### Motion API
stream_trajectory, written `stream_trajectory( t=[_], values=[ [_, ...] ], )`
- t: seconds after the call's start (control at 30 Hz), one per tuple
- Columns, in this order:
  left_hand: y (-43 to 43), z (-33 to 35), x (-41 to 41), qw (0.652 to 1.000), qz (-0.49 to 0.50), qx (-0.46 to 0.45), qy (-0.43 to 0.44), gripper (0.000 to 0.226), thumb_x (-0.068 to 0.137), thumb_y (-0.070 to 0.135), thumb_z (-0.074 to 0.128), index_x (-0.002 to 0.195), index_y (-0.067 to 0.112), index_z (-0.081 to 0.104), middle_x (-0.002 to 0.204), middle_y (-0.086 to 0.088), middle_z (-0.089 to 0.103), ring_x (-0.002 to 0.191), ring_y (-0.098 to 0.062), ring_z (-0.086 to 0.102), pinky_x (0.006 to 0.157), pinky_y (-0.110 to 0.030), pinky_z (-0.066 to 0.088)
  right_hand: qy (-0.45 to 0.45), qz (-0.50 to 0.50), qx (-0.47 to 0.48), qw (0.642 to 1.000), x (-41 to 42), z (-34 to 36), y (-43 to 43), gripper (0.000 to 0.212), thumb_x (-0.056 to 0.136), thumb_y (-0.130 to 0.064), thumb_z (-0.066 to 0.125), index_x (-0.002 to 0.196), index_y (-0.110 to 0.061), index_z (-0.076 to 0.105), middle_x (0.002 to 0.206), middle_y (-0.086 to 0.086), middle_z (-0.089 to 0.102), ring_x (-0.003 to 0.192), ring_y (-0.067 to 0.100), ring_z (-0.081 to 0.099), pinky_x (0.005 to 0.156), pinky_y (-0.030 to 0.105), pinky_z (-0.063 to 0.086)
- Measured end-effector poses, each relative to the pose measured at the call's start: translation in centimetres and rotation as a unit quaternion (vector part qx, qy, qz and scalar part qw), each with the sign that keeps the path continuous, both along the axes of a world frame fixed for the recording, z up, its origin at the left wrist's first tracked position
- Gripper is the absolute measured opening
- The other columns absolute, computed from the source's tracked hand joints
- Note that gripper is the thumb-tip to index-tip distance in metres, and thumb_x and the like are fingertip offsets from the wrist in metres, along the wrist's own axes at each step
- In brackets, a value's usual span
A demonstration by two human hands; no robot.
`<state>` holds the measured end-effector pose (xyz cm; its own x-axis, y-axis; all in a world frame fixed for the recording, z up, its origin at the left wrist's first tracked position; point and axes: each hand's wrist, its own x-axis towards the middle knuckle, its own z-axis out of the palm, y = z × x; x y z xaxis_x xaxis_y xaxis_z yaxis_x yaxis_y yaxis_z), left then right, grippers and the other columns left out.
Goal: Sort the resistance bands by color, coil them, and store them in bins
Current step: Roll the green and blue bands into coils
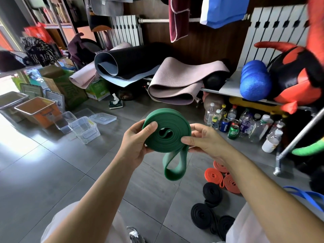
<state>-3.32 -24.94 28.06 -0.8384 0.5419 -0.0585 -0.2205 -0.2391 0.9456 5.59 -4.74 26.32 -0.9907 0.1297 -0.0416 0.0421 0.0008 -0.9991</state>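
Note:
A green resistance band (169,137) is wound into a flat coil held up in front of me, with a loose loop hanging below it. My left hand (136,142) grips the coil's left side, thumb on top. My right hand (203,141) pinches the right side where the loose end leaves the coil. On the floor to the lower right lie coiled orange bands (220,176) and coiled black bands (210,204). A blue band (305,195) lies at the far right. Clear plastic bins (84,128) stand on the floor to the left.
An orange crate (37,111) and a metal tray (10,100) sit at the far left. Rolled yoga mats (133,67) lie against the back wall. Bottles and cans (233,123) crowd the floor under a shelf holding a blue foam roller (254,79).

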Motion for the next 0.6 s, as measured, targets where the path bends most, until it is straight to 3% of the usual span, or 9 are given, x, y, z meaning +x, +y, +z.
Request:
stream_trajectory(
  t=[0.13, 0.27, 0.33, 0.43, 0.6],
  values=[
    [0.1, -0.1, 0.4, 1.0, 0.004, -0.001, -0.011, 0.052, 0.068, 0.032, 0.077, 0.113, 0.01, 0.065, 0.116, -0.018, 0.065, 0.109, -0.037, 0.061, 0.076, -0.051, 0.054, 0.007, -0.033, -0.018, 0.999, -0.3, -0.4, -0.4, 0.056, 0.046, -0.04, 0.085, 0.096, -0.022, 0.068, 0.099, 0.004, 0.071, 0.085, 0.017, 0.071, 0.067, 0.026, 0.056],
    [0.3, 0.4, 0.3, 0.999, 0.034, 0.022, -0.023, 0.06, 0.077, 0.041, 0.067, 0.126, 0.009, 0.051, 0.128, -0.018, 0.056, 0.116, -0.038, 0.057, 0.081, -0.062, 0.051, 0.007, -0.056, -0.058, 0.997, -0.8, 0.0, -0.8, 0.051, 0.046, -0.033, 0.082, 0.091, -0.015, 0.066, 0.085, -0.002, 0.074, 0.077, 0.013, 0.071, 0.064, 0.025, 0.057],
    [0.5, 0.9, 0.4, 0.997, 0.043, 0.056, -0.037, 0.051, 0.082, 0.047, 0.058, 0.12, 0.014, 0.053, 0.121, -0.012, 0.06, 0.107, -0.031, 0.062, 0.078, -0.054, 0.055, 0.007, -0.074, -0.087, 0.993, -1.2, 0.5, -0.9, 0.043, 0.05, -0.029, 0.079, 0.088, -0.013, 0.065, 0.08, -0.002, 0.074, 0.075, 0.012, 0.071, 0.063, 0.024, 0.057],
    [0.9, 1.0, 0.3, 0.995, 0.031, 0.087, -0.033, 0.029, 0.093, 0.037, 0.05, 0.117, 0.021, 0.058, 0.113, -0.003, 0.064, 0.098, -0.021, 0.063, 0.075, -0.039, 0.059, 0.016, -0.084, -0.133, 0.987, -1.6, 0.9, -1.2, 0.037, 0.057, -0.025, 0.074, 0.089, -0.011, 0.064, 0.08, 0.001, 0.074, 0.076, 0.013, 0.071, 0.065, 0.024, 0.057],
    [0.8, 1.3, 0.2, 0.996, 0.046, 0.073, -0.005, 0.031, 0.098, 0.031, 0.046, 0.119, 0.011, 0.057, 0.108, -0.006, 0.068, 0.101, -0.023, 0.064, 0.086, -0.039, 0.053, 0.047, -0.09, -0.187, 0.977, -1.4, 1.2, -1.7, 0.03, 0.063, -0.017, 0.07, 0.092, -0.01, 0.063, 0.081, 0.001, 0.074, 0.077, 0.012, 0.071, 0.065, 0.023, 0.057]
  ],
)
